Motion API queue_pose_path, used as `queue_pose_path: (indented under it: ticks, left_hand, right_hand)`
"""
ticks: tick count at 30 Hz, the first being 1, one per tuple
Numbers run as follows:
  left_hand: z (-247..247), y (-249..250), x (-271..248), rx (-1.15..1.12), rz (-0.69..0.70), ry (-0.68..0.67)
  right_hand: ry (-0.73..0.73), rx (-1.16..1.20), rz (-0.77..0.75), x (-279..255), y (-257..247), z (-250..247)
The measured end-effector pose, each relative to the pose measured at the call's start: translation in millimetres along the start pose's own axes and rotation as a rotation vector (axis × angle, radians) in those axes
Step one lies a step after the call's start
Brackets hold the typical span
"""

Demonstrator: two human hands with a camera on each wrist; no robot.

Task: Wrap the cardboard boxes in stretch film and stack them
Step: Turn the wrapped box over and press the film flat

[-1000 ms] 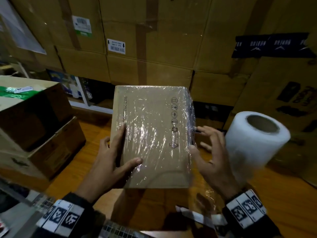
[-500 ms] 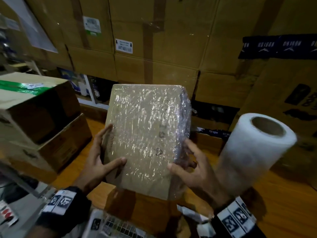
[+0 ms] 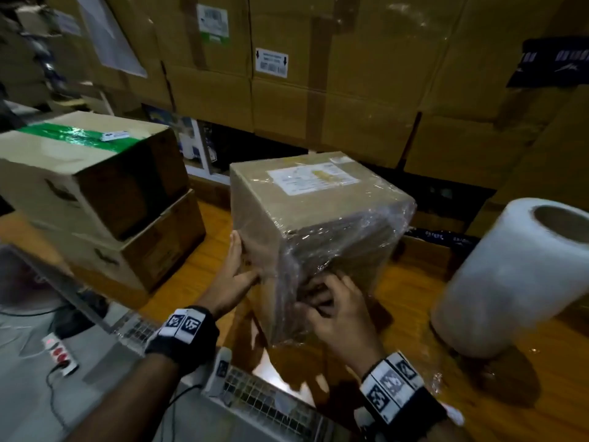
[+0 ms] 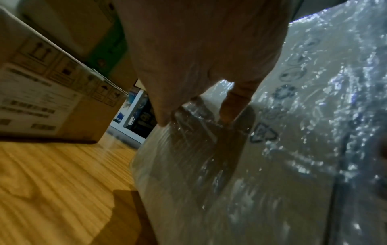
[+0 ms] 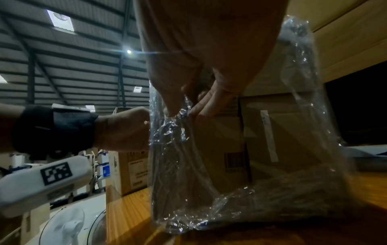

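The wrapped box is held upright at the centre of the head view, its lower edge just above the wooden tabletop. A white shipping label lies on its top face, and wrinkled stretch film is seen over its near faces, bunched and glossy at the near right corner; loose film trails onto the table below it. Printed handling symbols are visible through the film in the left wrist view.

The left hand is laid against the box's left face, fingers straight and pointing up, thumb pressed to the near edge. The right hand is placed at the lower near corner, where a fold of film is pinched between thumb and fingers.

Bare tabletop is left at 9 o'clock from the box, a narrow lane bounded by two stacked cartons, the upper one sealed with green tape. At 3 o'clock a wider strip of table is bounded by the upright film roll, well apart from the box. At 12 o'clock the room is closed off by a wall of large cartons. At 6 o'clock the table edge is met by a wire grille; a power strip lies at 8 o'clock on a grey surface.
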State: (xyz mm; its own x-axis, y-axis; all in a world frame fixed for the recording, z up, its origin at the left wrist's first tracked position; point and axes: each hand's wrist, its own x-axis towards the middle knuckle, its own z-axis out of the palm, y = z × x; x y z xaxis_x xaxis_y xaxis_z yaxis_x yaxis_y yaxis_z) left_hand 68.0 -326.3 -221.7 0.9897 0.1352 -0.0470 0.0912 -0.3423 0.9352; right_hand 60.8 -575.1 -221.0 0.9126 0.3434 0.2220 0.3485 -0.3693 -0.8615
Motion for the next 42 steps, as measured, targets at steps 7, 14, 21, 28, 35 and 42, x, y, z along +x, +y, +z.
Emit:
queue_pose_path:
  ticks: [7,14,21,28,35,42]
  left_hand:
    - [-24,27,-52,0.086,0.569,0.304]
    - [-28,56,-53,0.498,0.675,0.089]
    - [-24,54,-53,0.476,0.657,0.143]
    - [-18,51,-52,0.431,0.659,0.175]
    - [-9,46,-52,0.461,0.648,0.137]
    - [-11,46,-51,0.423,0.63,0.12]
  right_hand:
    - [0.05,-0.363,-0.359,-10,-3,9]
    - [-0.072,-0.786,-0.962,-21,10,28]
    - [-0.273,-1.058,-0.757,-24,75,49]
    - [-0.389,-1.037,-0.588,-53,73,41]
    - [-0.269,-0.875,-0.613,-59,43,44]
    - [-0.275,-0.758,-0.421,-62,36,18]
